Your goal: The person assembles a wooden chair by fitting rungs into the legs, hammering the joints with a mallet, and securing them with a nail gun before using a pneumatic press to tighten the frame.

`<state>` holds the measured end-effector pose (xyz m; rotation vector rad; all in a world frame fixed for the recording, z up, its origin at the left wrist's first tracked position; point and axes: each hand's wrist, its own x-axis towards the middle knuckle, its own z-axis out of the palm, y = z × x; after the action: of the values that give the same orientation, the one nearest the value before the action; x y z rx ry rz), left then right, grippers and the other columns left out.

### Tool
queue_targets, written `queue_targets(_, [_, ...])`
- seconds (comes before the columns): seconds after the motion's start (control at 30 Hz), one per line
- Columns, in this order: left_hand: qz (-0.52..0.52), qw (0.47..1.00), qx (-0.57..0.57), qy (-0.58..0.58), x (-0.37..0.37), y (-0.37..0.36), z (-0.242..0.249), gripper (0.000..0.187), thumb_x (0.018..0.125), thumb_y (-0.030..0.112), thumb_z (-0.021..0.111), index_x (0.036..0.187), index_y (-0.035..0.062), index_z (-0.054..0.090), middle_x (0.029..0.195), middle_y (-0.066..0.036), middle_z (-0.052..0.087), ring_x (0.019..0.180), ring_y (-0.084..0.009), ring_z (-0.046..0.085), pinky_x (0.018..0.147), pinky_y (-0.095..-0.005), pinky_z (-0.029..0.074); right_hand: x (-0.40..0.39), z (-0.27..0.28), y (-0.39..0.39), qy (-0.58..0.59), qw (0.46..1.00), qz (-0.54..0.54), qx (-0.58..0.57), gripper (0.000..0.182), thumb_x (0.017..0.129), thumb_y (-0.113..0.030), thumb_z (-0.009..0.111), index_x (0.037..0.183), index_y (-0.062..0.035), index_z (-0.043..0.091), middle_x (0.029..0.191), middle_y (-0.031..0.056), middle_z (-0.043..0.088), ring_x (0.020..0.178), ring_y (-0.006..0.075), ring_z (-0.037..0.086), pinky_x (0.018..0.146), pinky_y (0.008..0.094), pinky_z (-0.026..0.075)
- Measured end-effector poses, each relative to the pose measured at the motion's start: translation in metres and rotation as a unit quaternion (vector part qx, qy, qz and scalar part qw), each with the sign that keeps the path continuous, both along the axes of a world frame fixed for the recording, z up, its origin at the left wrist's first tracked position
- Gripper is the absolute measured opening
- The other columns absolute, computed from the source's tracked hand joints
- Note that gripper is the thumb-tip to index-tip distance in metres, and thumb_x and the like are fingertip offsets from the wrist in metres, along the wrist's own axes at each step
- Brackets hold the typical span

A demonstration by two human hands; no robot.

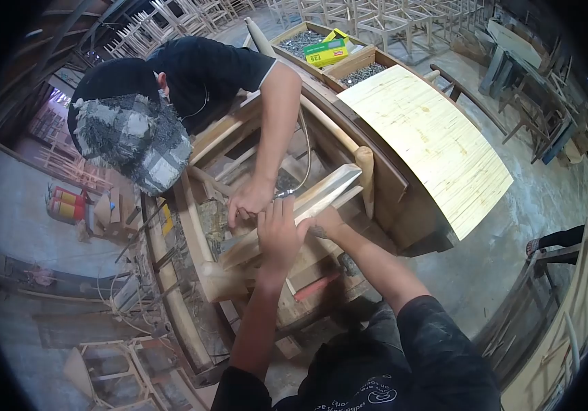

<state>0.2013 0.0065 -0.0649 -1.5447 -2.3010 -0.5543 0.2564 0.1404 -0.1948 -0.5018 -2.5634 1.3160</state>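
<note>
A pale wooden rail [328,190] runs across a wooden chair frame [201,240] in front of me. My left hand [279,231] grips this rail near its middle, fingers laid over the top. Just to the right, my right hand [325,223] is closed on the same rail from the near side, its fingertips hidden beneath. Close to my left hand is a co-worker's hand [251,197], reaching in from the far side. Beside that hand a thin air hose [308,154] leads down to a metal fitting, with whatever it feeds mostly hidden.
A curved plywood sheet [431,137] lies on the bench at right. Behind it, wooden trays [366,58] hold metal fasteners and a yellow-green box [326,53]. The co-worker in a cap [126,120] leans in from the left. Stacked chair frames [390,20] fill the background.
</note>
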Motion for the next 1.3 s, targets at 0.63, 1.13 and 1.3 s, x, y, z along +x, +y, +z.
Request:
queue_targets(0.63, [0.062,0.997,0.015,-0.054,0.008,0.001,0.002,0.054,0.072,0.036,0.084,0.111,0.0082,0.06,0.102,-0.009,0.063,0.103,-0.027,0.059,0.088,-0.0402,0.042,0.326,0.143,-0.027,0.146,0.887,-0.256,0.355,0.036,0.079,0.003,0.069,0.114,-0.0046,0.065,0.125,0.0182,0.063,0.117,0.0359,0.059,0.101,0.0456,0.045])
queue_targets(1.13, [0.048,0.998,0.027,-0.019,0.009,0.006,0.005,0.036,0.082,0.029,0.077,0.106,0.0055,0.063,0.1,-0.014,0.064,0.099,-0.0351,0.06,0.085,-0.0457,0.044,0.361,0.212,0.129,0.279,0.845,-0.326,0.319,0.026,0.088,0.004,0.066,0.113,0.0001,0.065,0.116,0.0175,0.067,0.108,0.0325,0.064,0.097,0.0392,0.048])
queue_targets(1.3, [0.056,0.997,0.022,-0.041,0.015,0.008,0.016,0.031,0.085,0.027,0.074,0.104,0.0047,0.065,0.099,-0.016,0.063,0.097,-0.0394,0.06,0.082,-0.0478,0.045,0.392,0.196,0.157,0.277,0.849,-0.348,0.285,0.024,0.087,0.004,0.066,0.111,-0.0008,0.066,0.113,0.0161,0.067,0.105,0.0319,0.064,0.097,0.0387,0.048])
